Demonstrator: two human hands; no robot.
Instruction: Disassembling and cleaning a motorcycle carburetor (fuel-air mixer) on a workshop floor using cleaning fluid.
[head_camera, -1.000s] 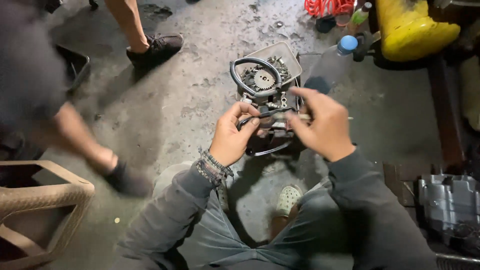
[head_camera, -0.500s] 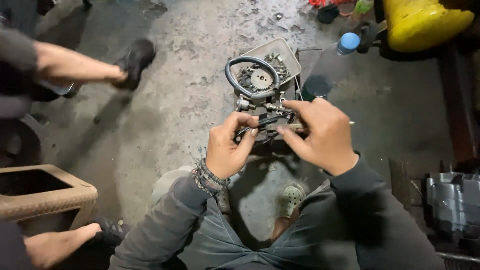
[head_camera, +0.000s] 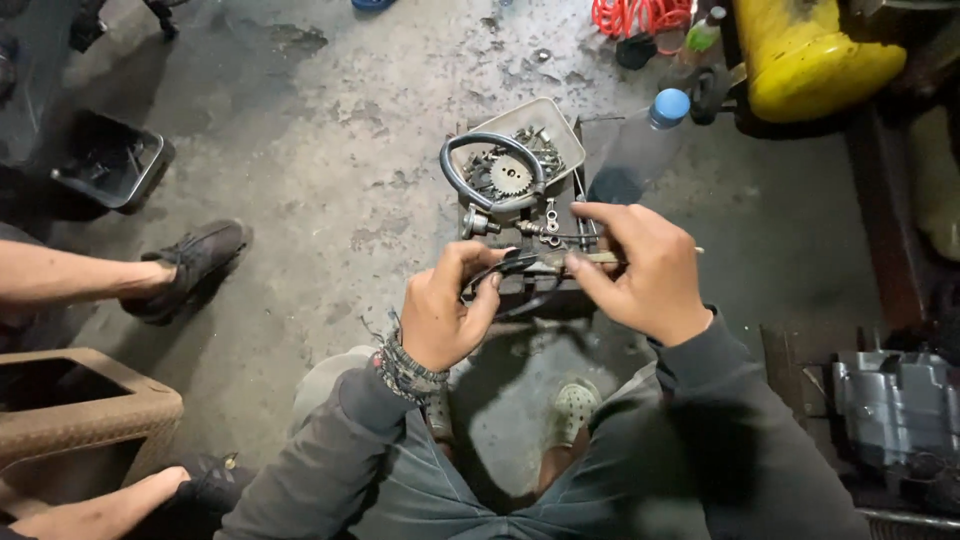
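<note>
Head camera looks down on a seated person's two hands working over a stained concrete floor (head_camera: 300, 150). Between them runs a thin black cable with a slim metal fitting (head_camera: 545, 262), its long axis lying nearly level across the view, left to right, with a fine tip poking out past the right hand toward the right. The left hand (head_camera: 450, 310) has thumb and fingers pinched closed on the dark left end of the cable. The right hand (head_camera: 640, 270) is curled closed, fingertips gripping the metal part near the middle. Just beyond the hands sits a grey rectangular metal tray (head_camera: 560, 115) holding a toothed sprocket (head_camera: 510, 175), small parts and a looped grey rubber hose (head_camera: 480, 190). A clear plastic bottle with a blue cap (head_camera: 645, 140) stands right of the tray.
</note>
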